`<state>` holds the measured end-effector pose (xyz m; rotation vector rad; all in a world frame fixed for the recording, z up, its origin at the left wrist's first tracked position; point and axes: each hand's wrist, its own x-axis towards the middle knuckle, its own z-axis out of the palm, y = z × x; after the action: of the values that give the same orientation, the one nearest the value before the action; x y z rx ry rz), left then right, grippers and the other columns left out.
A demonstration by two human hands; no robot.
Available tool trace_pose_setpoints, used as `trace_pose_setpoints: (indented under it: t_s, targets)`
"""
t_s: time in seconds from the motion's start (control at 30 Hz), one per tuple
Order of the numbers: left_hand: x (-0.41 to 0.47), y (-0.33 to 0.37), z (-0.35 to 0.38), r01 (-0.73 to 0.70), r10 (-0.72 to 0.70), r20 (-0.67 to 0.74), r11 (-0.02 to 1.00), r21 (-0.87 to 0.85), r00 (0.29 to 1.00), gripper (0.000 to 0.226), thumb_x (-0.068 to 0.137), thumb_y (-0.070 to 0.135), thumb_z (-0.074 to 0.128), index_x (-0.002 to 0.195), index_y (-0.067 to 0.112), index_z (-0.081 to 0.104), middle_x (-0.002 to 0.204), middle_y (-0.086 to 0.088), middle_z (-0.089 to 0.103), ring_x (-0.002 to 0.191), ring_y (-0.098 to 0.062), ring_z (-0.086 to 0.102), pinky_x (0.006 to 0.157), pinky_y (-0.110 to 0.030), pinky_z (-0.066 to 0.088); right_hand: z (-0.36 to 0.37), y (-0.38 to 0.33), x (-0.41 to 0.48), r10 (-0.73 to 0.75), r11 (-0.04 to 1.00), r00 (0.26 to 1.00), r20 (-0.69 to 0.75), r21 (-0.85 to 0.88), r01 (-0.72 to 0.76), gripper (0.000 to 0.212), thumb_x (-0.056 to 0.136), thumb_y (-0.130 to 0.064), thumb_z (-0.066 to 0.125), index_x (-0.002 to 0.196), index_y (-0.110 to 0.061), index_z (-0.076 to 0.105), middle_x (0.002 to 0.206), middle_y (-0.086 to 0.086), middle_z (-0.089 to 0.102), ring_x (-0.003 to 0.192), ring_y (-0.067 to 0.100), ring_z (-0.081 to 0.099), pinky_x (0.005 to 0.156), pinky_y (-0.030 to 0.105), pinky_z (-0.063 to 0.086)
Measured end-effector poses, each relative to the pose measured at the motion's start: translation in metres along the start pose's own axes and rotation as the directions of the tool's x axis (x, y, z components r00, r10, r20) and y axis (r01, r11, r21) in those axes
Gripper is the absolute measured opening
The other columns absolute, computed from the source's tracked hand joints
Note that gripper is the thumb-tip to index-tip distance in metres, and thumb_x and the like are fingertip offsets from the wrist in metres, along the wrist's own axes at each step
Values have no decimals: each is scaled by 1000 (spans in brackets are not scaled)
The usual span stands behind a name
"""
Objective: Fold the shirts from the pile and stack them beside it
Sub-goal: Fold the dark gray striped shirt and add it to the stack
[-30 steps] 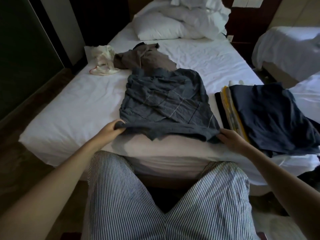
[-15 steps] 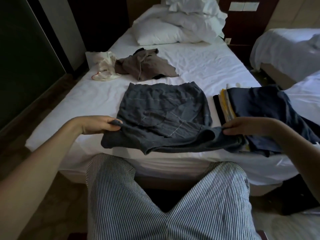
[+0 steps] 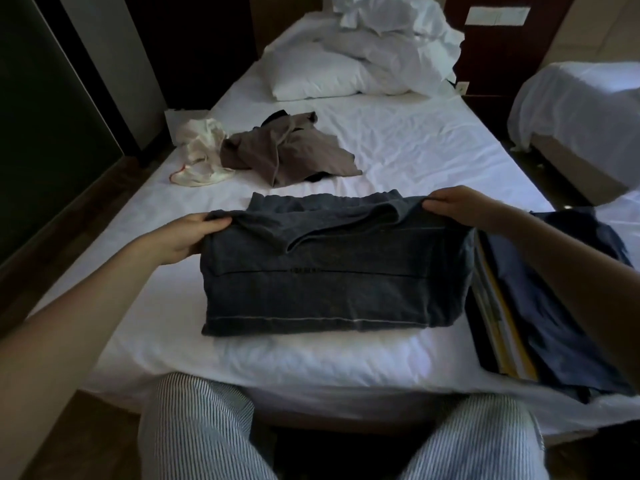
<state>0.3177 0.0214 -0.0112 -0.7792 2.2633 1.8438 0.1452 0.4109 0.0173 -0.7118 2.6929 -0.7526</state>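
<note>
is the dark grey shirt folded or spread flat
Folded: the dark grey shirt lies doubled over itself, a lower layer showing at its far edge; left hand and right hand pinch its corners.

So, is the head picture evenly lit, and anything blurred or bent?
Head view: lighting uneven, the white bed sheet bright, the dark shirt dim; the wide lens bows the sheet's near edge; the second bed is slightly smeared; left hand and right hand fairly sharp.
</note>
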Motion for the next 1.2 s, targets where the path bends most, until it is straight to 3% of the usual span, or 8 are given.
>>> trace_pose_setpoints:
  t_s: [0.37, 0.53, 0.63, 0.7, 0.83, 0.93, 1.07, 1.2]
  targets:
    - [170, 7, 10, 202, -224, -124, 965, -170, 967, 14, 92, 22, 60, 95, 8, 63, 94, -9, 65, 83, -19, 61, 71, -27, 48, 31, 39, 154, 198, 950, 979, -54, 255, -178, 23, 96, -26, 52, 90, -8, 65, 83, 6, 58, 78, 16, 51, 68, 25, 38]
    - [215, -43, 35, 101, -8, -288, 945, 310, 958, 41, 83, 18, 68, 120, 8, 53, 116, -8, 56, 100, -21, 54, 82, -29, 44, 91, 72, 182, 238, 952, 971, 27, 192, -238, 39, 99, -33, 45, 106, 0, 64, 97, 15, 63, 92, 29, 59, 86, 37, 47]
    - [213, -46, 50, -200, 373, -113, 702, 684, 921, 72, 70, 45, 59, 136, 22, 42, 134, -5, 44, 123, -25, 41, 99, -36, 35, 99, 89, 179, 244, 928, 970, -17, 294, -228, 33, 97, -33, 48, 100, -5, 66, 93, 11, 63, 79, 19, 59, 73, 19, 48]
    - [214, -45, 59, -246, 397, 18, 532, 810, 918, 76, 69, 61, 45, 135, 25, 45, 136, 0, 47, 128, -24, 38, 103, -38, 29, 94, 96, 177, 252, 898, 967, -46, 384, -216, 27, 96, -32, 51, 86, -11, 65, 78, 5, 59, 65, 10, 53, 51, 7, 40]
    - [234, -33, 72, -241, 419, -190, 775, 584, 888, 20, 92, 33, 58, 100, 16, 66, 102, -3, 65, 103, -23, 58, 85, -32, 42, 87, 95, 182, 200, 893, 968, -151, 434, -117, 32, 96, -31, 51, 80, -6, 62, 69, 4, 54, 57, 3, 50, 50, 12, 37]
    - [245, -25, 69, -237, 441, -323, 825, 513, 837, 20, 95, 21, 52, 92, 6, 64, 90, -7, 63, 85, -21, 56, 74, -29, 41, 88, 88, 192, 197, 950, 923, -331, 297, -96, 27, 96, -32, 51, 79, -13, 59, 69, 1, 55, 57, -1, 50, 53, 18, 38]
    - [250, -38, 72, -101, 575, -193, 440, 892, 795, 23, 96, 23, 48, 100, 6, 63, 100, -15, 64, 92, -35, 58, 81, -42, 43, 105, 87, 195, 278, 943, 910, -309, -94, -320, 33, 96, -45, 44, 80, -19, 56, 80, 5, 55, 78, 25, 53, 62, 31, 32]
    - [236, -40, 71, -248, 748, 104, 83, 965, 656, 36, 94, 26, 41, 119, 7, 58, 117, -13, 59, 107, -30, 51, 90, -40, 33, 109, 93, 189, 354, 935, 905, -236, 64, -349, 50, 97, -51, 34, 77, -12, 58, 74, 8, 58, 77, 29, 55, 74, 35, 38]
